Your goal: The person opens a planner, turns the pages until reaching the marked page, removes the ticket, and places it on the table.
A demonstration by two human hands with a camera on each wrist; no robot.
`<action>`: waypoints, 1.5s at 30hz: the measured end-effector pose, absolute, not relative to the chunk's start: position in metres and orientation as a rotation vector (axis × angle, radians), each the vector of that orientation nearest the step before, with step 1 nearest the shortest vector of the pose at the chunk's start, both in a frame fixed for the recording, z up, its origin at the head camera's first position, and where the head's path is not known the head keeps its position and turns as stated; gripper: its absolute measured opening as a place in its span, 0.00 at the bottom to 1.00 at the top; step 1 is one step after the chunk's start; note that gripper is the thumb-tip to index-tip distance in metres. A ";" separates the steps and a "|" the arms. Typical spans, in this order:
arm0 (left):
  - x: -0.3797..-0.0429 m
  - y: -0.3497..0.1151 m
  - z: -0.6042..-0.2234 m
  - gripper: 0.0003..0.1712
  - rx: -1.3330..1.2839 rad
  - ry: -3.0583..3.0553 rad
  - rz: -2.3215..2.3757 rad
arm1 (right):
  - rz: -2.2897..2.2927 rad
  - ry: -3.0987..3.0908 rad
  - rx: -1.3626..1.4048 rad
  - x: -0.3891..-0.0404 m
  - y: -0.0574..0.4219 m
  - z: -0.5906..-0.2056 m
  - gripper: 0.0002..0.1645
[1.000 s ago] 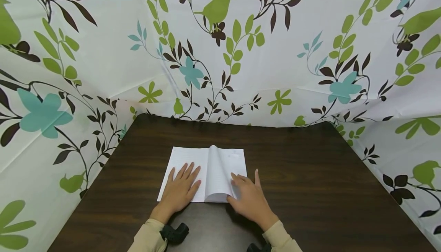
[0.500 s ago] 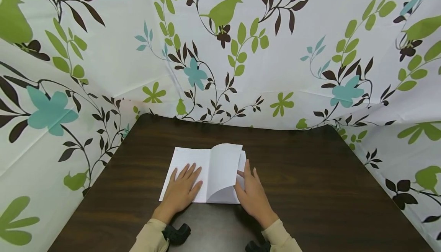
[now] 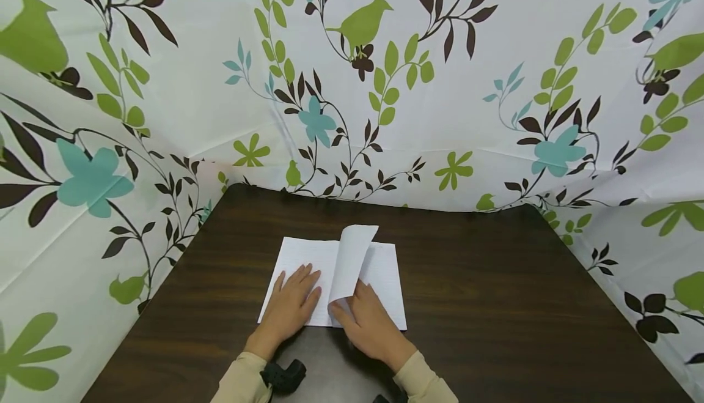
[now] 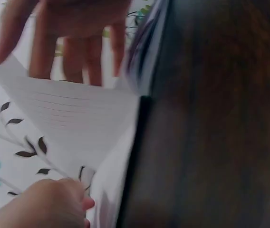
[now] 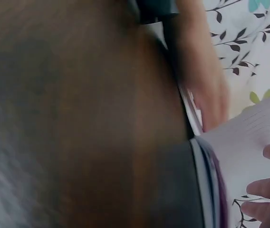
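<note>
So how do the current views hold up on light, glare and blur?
Head view: bright and mostly sharp, though the ruling on the notebook is faint and a grey sheen lies on the table near the bottom edge; left wrist view: dimmer, the right hand soft; right wrist view: also dim, the left hand blurred, a pale sheen at lower left.

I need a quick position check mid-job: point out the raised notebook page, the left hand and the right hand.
Raised notebook page (image 3: pixel 353 261): head view, middle of the sheet.
Left hand (image 3: pixel 290 304): head view, back of the hand.
Right hand (image 3: pixel 371 323): head view, back of the hand.
</note>
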State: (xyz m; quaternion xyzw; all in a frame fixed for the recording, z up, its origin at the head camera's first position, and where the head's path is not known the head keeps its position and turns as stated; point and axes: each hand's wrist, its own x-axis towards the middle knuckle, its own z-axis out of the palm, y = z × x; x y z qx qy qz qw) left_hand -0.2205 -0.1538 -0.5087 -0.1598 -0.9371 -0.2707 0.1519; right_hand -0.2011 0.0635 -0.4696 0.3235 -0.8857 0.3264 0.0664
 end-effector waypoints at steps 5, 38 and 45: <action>-0.220 -0.170 -0.499 0.24 -0.318 -2.628 -0.903 | 0.941 -2.798 0.953 -0.197 0.060 -0.471 0.36; -0.227 -0.144 -0.517 0.30 -0.585 -2.794 -0.521 | 0.719 -2.915 1.013 -0.192 0.071 -0.481 0.35; -0.225 -0.148 -0.519 0.31 -0.539 -2.803 -0.522 | 0.767 -2.877 0.941 -0.191 0.084 -0.481 0.36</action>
